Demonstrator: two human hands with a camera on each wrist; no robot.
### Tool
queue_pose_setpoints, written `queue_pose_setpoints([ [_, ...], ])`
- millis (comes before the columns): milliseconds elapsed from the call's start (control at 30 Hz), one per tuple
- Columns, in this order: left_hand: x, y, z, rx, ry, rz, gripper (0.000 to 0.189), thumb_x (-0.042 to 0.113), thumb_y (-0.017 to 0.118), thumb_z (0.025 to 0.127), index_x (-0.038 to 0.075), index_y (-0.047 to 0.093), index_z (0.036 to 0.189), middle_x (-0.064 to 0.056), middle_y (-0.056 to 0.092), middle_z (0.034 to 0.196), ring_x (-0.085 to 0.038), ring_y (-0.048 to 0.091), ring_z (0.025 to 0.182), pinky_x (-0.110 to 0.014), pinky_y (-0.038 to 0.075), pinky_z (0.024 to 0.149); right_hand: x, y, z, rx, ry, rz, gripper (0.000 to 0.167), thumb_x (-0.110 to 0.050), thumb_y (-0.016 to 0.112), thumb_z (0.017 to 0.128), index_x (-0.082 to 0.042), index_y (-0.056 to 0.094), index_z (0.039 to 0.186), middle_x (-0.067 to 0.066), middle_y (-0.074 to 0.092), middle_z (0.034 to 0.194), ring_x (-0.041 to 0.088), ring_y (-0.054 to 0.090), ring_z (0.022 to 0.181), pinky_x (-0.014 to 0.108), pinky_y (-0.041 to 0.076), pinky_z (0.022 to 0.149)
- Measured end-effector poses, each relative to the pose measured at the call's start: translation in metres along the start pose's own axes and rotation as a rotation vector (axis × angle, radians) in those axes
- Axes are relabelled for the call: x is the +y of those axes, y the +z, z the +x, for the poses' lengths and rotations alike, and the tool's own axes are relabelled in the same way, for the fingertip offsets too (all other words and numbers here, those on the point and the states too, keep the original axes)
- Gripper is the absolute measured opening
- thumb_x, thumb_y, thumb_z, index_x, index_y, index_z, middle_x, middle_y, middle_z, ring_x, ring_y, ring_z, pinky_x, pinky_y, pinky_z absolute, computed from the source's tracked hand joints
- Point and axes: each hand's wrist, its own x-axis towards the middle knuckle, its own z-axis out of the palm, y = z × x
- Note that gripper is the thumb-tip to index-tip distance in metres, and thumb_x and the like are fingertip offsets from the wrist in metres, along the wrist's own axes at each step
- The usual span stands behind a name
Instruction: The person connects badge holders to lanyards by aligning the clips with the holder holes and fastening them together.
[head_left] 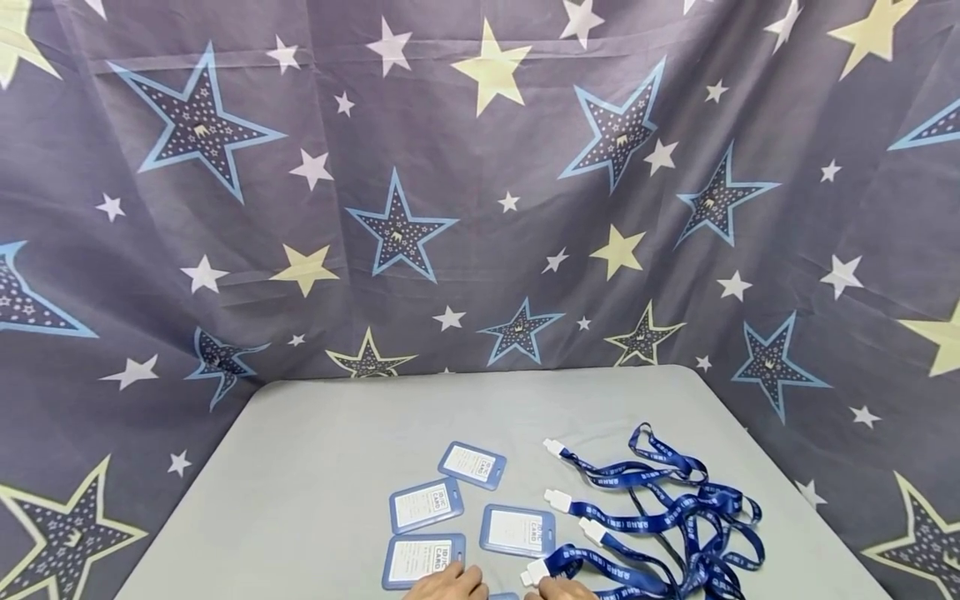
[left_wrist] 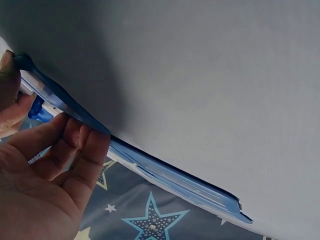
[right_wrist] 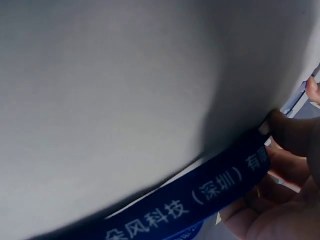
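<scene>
At the front edge in the head view, my left hand [head_left: 447, 583] grips a blue-framed badge holder, seen nearly edge-on as a badge holder [left_wrist: 67, 102] in the left wrist view. My left hand's fingers [left_wrist: 95, 150] curl at its lower edge. Just to the right, my right hand [head_left: 561, 589] pinches a blue lanyard near its end; the printed lanyard strap [right_wrist: 200, 192] runs from the thumb and fingers in the right wrist view. The right fingertips [left_wrist: 7, 65] are close to the badge holder's far end. Whether they touch it, I cannot tell.
Several blue-framed badge holders [head_left: 517, 530] with white cards lie on the grey table [head_left: 300, 467], left of the lanyards. A tangled heap of blue lanyards [head_left: 697, 517] with white clips [head_left: 557, 500] covers the right side. A star-patterned curtain [head_left: 450, 167] surrounds the table.
</scene>
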Motion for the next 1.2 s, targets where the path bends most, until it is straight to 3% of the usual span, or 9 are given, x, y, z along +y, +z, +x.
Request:
queue_pose_setpoints([
  [100, 0.001, 0.0, -0.001, -0.016, -0.018, -0.02, 0.024, 0.041, 0.072, 0.092, 0.02, 0.066, 0.081, 0.015, 0.043, 0.076, 0.001, 0.029, 0.065, -0.012, 0.024, 0.053, 0.0, -0.003, 0.0, -0.059, 0.015, 0.027, 0.028, -0.02, 0.085, 0.071, -0.021, 0.058, 0.078, -0.014, 0.034, 0.069, -0.006, 0.019, 0.06, 0.006, 0.013, 0.048],
  [267, 0.001, 0.0, -0.003, -0.014, -0.018, -0.016, 0.024, 0.041, 0.073, 0.091, 0.02, 0.065, 0.081, 0.014, 0.044, 0.078, 0.0, 0.029, 0.065, -0.012, 0.023, 0.053, -0.005, -0.007, 0.0, -0.114, 0.136, 0.108, 0.025, -0.02, 0.082, 0.077, -0.022, 0.058, 0.078, -0.018, 0.03, 0.071, -0.008, 0.021, 0.06, 0.005, 0.017, 0.046],
  [667, 0.0, 0.0, -0.004, -0.001, -0.01, -0.024, 0.024, 0.041, 0.074, 0.09, 0.02, 0.066, 0.082, 0.014, 0.045, 0.078, 0.001, 0.029, 0.065, -0.011, 0.024, 0.053, -0.001, -0.013, 0.001, -0.166, 0.121, 0.168, 0.021, -0.019, 0.08, 0.08, -0.023, 0.06, 0.08, -0.018, 0.035, 0.072, -0.009, 0.025, 0.063, 0.004, 0.022, 0.047],
  [867, 0.0, 0.004, -0.006, 0.069, -0.003, -0.014, 0.024, 0.04, 0.077, 0.089, 0.021, 0.065, 0.08, 0.014, 0.045, 0.077, 0.002, 0.026, 0.064, -0.009, 0.021, 0.051, -0.001, -0.009, -0.002, -0.14, 0.119, 0.14, 0.022, -0.021, 0.082, 0.079, -0.024, 0.06, 0.081, -0.018, 0.035, 0.073, -0.009, 0.024, 0.063, 0.004, 0.02, 0.047],
  [1200, -0.001, 0.006, -0.007, 0.13, 0.019, 0.012, 0.025, 0.037, 0.08, 0.085, 0.022, 0.063, 0.076, 0.014, 0.041, 0.074, 0.002, 0.021, 0.063, -0.009, 0.016, 0.051, 0.001, -0.002, -0.006, -0.033, 0.078, 0.094, 0.027, -0.018, 0.086, 0.074, -0.024, 0.061, 0.082, -0.016, 0.036, 0.074, -0.008, 0.022, 0.064, 0.004, 0.016, 0.05],
])
